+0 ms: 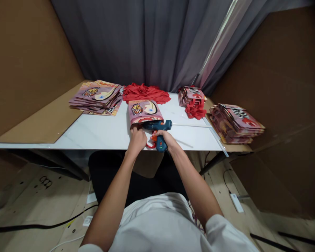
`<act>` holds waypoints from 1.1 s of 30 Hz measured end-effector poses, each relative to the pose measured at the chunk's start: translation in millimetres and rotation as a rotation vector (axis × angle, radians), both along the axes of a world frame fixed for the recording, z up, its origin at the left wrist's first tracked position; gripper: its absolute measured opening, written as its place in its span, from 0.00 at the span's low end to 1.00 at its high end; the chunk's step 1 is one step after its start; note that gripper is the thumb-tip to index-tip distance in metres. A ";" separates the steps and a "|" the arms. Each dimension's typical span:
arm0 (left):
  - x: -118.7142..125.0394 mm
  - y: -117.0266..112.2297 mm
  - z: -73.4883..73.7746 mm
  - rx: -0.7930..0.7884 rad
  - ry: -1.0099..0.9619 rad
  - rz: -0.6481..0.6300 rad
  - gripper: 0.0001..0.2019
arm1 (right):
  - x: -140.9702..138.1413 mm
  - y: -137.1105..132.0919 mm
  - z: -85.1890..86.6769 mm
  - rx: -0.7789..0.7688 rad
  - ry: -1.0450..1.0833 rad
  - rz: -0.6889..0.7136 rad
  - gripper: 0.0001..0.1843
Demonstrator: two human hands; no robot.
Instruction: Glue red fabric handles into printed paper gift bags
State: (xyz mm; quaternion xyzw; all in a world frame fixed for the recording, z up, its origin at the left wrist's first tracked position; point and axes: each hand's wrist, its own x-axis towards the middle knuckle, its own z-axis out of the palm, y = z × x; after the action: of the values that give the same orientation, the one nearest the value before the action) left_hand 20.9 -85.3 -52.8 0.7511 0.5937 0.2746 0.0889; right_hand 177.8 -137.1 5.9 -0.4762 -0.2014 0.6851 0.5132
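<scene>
My right hand (165, 137) is wrapped round the handle of a blue glue gun (157, 129) with an orange trigger; its nozzle points left at the open edge of a pink printed paper bag (144, 111) lying flat on the white table (102, 131). My left hand (137, 137) is closed on the bag's near edge, fingers pinching it beside the nozzle. A red ribbon loop (150, 144) shows under my hands, near the table's front edge.
A stack of the same printed bags (97, 97) lies at the back left, a heap of red ribbons (144, 92) at the back middle. More bags with ribbons (193, 99) and another stack (235, 122) sit at the right. A white stick (190, 125) lies beside the gun. Brown boards and a grey curtain enclose the table.
</scene>
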 end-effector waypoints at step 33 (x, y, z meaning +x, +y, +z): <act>-7.1 -20.8 13.3 0.036 -0.205 0.019 0.06 | 2.3 -15.9 -2.8 0.143 -0.167 -0.012 0.12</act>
State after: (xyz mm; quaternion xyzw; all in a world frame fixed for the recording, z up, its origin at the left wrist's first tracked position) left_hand 13.9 -106.0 -39.5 0.7148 0.5838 0.3614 0.1330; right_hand 180.1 -153.0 3.1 -0.4951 -0.2890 0.6236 0.5315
